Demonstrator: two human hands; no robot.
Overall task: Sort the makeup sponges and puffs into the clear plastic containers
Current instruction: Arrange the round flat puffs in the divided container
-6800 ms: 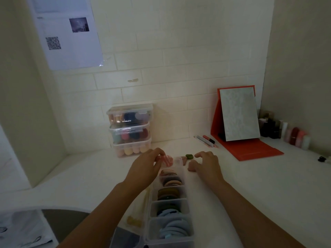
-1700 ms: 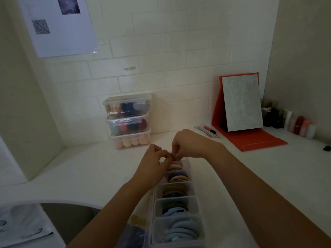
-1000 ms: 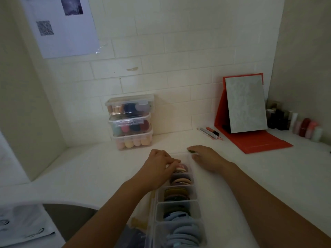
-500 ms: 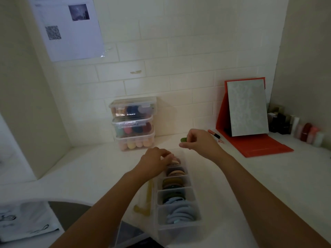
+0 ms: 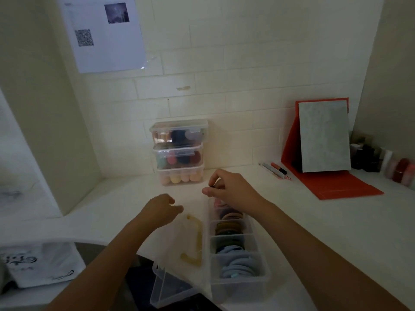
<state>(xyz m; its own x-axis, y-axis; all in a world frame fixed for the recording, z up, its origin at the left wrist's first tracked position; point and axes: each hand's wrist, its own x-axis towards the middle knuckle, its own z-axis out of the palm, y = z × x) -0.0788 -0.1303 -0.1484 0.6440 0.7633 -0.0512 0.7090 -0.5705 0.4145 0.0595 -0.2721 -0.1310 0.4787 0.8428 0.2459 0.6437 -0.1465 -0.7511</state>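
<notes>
A small dark puff (image 5: 212,187) is pinched between thumb and fingertips of the right hand (image 5: 229,187), just above the far end of the divided clear container (image 5: 238,287). The left hand (image 5: 160,209) is held loosely curled and empty, left of that pinch.

Bare counter (image 5: 314,225) open right of the divided container (image 5: 239,281), its open lid (image 5: 177,250) filling the left side, stacked containers (image 5: 179,151) at the back wall, mirror stand (image 5: 324,140) and pens (image 5: 275,170) far right.
</notes>
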